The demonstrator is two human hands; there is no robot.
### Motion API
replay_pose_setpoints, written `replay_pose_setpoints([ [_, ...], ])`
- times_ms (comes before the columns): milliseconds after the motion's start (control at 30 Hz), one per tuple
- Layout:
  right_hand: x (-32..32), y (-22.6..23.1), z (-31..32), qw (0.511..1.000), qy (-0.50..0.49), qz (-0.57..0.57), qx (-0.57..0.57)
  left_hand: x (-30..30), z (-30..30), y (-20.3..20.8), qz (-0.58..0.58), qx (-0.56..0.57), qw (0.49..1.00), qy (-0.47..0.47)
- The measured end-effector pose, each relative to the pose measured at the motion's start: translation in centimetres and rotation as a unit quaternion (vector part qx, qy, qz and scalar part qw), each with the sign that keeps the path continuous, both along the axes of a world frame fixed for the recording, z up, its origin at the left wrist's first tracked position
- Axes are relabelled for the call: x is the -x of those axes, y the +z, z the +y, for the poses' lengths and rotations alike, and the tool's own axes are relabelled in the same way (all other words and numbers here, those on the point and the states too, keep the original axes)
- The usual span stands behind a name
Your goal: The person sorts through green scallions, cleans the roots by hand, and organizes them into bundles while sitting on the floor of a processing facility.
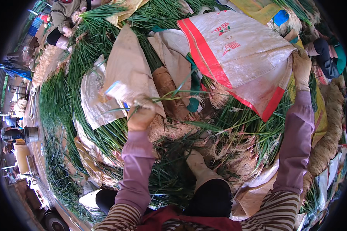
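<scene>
My right hand, in a soiled pale glove, grips the right corner of a white woven sack with red bands, lifted and spread over the green onions. My left hand is closed, palm mostly hidden. A whitish flat thing with a bluish edge sticks out of it, smeared by motion; its kind does not show. A few long green onion leaves run beside the left fingers. Below that hand lie a tan cloth-like sack and a pale woven sack over more onions.
Heaps of green onions with pale roots surround me. My boot stands among loose leaves. A brown roll-like piece lies ahead. Another person sits at the far left, and part of a person shows at the right. A wheel is at lower left.
</scene>
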State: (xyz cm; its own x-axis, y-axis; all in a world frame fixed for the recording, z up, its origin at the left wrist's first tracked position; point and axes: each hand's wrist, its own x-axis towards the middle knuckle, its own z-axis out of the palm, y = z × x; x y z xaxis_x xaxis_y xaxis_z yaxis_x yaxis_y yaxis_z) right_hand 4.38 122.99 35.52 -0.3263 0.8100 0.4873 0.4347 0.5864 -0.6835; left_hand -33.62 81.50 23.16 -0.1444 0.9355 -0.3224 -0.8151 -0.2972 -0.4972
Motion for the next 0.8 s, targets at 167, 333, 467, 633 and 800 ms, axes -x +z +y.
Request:
replay_pose_setpoints([
  [167, 2.5, 3.6, -7.5, 0.994, -0.061, 0.078, 0.037, 1.5, -4.3, -0.5, 0.119, 0.244, 0.959, 0.087],
  [333, 5.8, 3.2, -24.2, 0.983, 0.023, 0.181, -0.033, 1.7, -3.6, -0.5, 0.067, 0.111, 0.992, 0.001],
  [467, 17.1, -4.7, -27.7, 0.921, 0.347, -0.174, 0.024, 2.3, -5.1, -1.3, 0.033, 0.114, 0.993, 0.012],
  [633, 20.9, -15.3, -20.8, 0.880, 0.109, -0.439, -0.143, 2.2, -5.3, -1.6, 0.068, 0.153, 0.985, 0.045],
  [800, 12.2, -21.2, -8.6, 0.904, -0.071, -0.415, 0.075, 2.5, -4.9, -2.0, 0.072, 0.171, 0.982, 0.028],
])
